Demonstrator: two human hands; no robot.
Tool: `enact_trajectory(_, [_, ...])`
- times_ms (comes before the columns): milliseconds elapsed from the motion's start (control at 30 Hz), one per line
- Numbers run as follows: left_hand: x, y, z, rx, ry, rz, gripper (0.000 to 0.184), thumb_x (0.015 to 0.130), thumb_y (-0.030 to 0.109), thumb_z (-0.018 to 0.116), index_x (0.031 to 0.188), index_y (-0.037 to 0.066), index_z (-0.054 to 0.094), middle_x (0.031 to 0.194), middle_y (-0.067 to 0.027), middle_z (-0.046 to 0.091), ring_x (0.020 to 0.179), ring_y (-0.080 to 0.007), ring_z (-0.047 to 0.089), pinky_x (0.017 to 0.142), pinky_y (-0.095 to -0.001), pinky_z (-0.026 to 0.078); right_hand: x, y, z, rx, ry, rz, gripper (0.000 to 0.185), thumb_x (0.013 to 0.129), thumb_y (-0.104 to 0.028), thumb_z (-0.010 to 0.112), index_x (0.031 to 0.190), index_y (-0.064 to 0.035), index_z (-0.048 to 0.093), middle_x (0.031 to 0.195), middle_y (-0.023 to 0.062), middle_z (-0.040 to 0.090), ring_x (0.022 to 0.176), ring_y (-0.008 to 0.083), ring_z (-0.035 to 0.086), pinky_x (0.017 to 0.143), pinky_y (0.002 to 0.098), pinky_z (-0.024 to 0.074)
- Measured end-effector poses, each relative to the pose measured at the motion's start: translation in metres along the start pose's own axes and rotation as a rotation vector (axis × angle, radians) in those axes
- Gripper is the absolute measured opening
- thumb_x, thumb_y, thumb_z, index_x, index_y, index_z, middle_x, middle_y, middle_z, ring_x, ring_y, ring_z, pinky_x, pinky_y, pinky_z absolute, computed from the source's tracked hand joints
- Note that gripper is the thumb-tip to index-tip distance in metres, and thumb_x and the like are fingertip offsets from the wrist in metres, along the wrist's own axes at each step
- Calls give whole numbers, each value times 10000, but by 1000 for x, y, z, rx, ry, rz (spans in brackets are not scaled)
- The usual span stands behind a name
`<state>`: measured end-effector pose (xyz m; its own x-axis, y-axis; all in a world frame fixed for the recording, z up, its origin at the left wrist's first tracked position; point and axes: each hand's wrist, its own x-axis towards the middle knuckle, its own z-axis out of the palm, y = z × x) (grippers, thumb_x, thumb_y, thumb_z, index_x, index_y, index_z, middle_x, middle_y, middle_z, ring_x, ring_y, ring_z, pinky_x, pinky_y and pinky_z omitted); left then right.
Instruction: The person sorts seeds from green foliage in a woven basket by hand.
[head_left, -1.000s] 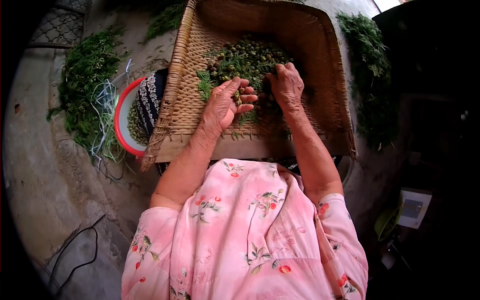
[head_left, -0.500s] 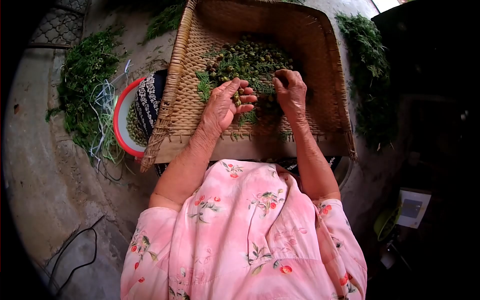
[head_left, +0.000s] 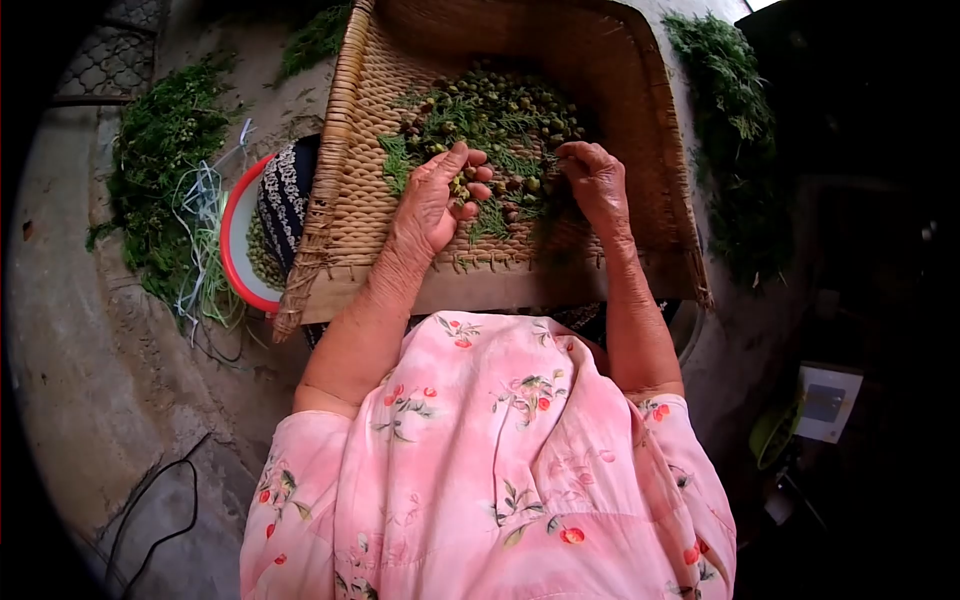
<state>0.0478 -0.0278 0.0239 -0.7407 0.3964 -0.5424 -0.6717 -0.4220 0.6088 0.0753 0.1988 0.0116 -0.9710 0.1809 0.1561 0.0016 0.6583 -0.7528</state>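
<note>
A woven wicker scoop basket (head_left: 355, 190) lies across my lap, its wooden front edge towards me. Inside it is a heap of small round green-brown cones (head_left: 535, 105) mixed with feathery green sprigs (head_left: 397, 165). My left hand (head_left: 435, 200) is held palm up over the basket, fingers curled round a few of the cones, thumb raised. To its right, my right hand (head_left: 598, 188) hovers above the heap with thumb and fingertips pinched together. Whatever may be between those fingertips is too small to make out.
A red-rimmed white basin (head_left: 232, 245) holding small green pieces stands left of the basket, partly behind dark patterned cloth (head_left: 284, 200). Piles of leafy branches (head_left: 165, 150) lie on the floor both sides. Tangled plastic strings (head_left: 200, 215) and a black cable (head_left: 150, 495) are at left.
My right hand has shifted slightly right and down, away from the left. The left hand's fingers have curled in more around the cones. The view has moved a little.
</note>
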Motion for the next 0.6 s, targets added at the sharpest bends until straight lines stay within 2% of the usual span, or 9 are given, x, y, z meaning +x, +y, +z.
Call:
enact_trajectory(67, [0, 1, 1, 18, 7, -9, 356, 920, 360, 555, 1015, 19, 590, 830, -54, 612, 634, -89, 562, 440, -175, 407, -4, -5, 4, -30, -56, -16, 165, 774, -19, 647, 922, -91, 658, 842, 90, 581, 781, 267, 604, 684, 346, 479])
enact_trajectory(133, [-2, 1, 2, 29, 3, -8, 355, 920, 359, 555, 1017, 19, 590, 831, -55, 612, 632, -87, 561, 441, -174, 407, -5, -7, 10, -212, -1, -91, 188, 761, -13, 651, 930, -94, 645, 842, 93, 567, 784, 285, 595, 677, 372, 472])
enact_trajectory(267, [-2, 2, 1, 40, -8, -13, 352, 918, 356, 559, 1023, 21, 589, 843, -61, 620, 637, -97, 575, 450, -179, 423, -4, -8, 13, -222, -1, -91, 186, 781, -11, 640, 946, -96, 632, 838, 91, 563, 777, 288, 587, 665, 393, 466])
enact_trajectory(333, [-2, 2, 1, 52, -11, -2, 357, 920, 362, 554, 1029, 25, 591, 853, -67, 627, 654, -110, 596, 457, -187, 441, -5, -17, 10, 12, 50, -66, 145, 820, -22, 622, 948, -91, 627, 826, 88, 563, 745, 280, 578, 657, 384, 467])
enact_trajectory(400, [-3, 1, 4, 67, -17, 3, 361, 921, 367, 549, 1035, 28, 593, 864, -72, 635, 670, -124, 616, 464, -195, 458, -7, -40, 4, 83, 32, -71, 113, 858, -37, 603, 960, -76, 631, 830, 85, 582, 736, 246, 580, 656, 342, 468])
enact_trajectory(467, [-6, 4, 8, 63, -19, -32, 376, 922, 385, 537, 1047, 35, 596, 878, -81, 645, 706, -153, 648, 476, -215, 488, -8, -58, 0, 560, -247, 107, 141, 858, -38, 607, 993, -68, 634, 846, 85, 602, 745, 212, 585, 669, 288, 464])
enact_trajectory(500, [-8, 5, 11, 63, -9, -41, 382, 920, 395, 535, 1048, 41, 602, 884, -82, 650, 727, -167, 661, 482, -232, 505, -9, -66, -3, 666, -280, 163, 189, 842, -21, 613, 1022, -71, 640, 858, 84, 619, 754, 192, 591, 685, 248, 456])
enact_trajectory(533, [-7, 4, 9, 63, -9, -41, 382, 920, 395, 535, 1048, 41, 602, 884, -82, 650, 727, -167, 661, 482, -232, 505, -9, -62, -3, 666, -280, 163, 189, 842, -21, 613, 1022, -71, 640, 858, 84, 619, 754, 192, 591, 685, 248, 456])
enact_trajectory(600, [-4, 2, 4, 36, -57, -76, 374, 916, 393, 544, 1030, 42, 608, 862, -70, 644, 691, -152, 643, 470, -223, 480, -8, -50, -3, 194, -135, -65, 245, 809, -7, 620, 1042, -81, 631, 884, 90, 607, 795, 234, 601, 714, 290, 475])
